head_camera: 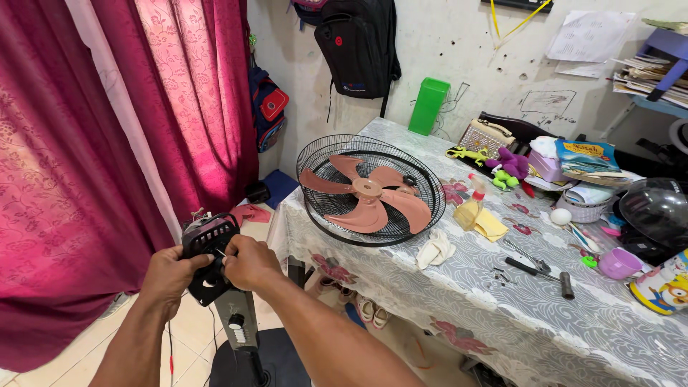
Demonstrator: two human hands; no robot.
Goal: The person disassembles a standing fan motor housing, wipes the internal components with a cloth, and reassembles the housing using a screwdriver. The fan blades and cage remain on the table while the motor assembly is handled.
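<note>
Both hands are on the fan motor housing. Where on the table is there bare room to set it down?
Bare cloth runs along the table's near edge, between the fan guard with its blades and the hammer, below the white rag. The far right is crowded: yellow cloth, toys, purple cup, helmet.

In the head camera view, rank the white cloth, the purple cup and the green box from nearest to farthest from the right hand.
From the right hand:
1. White cloth, crumpled on the table beside the fan grille.
2. Green box, upright against the back wall.
3. Purple cup, far right on the table.
</note>
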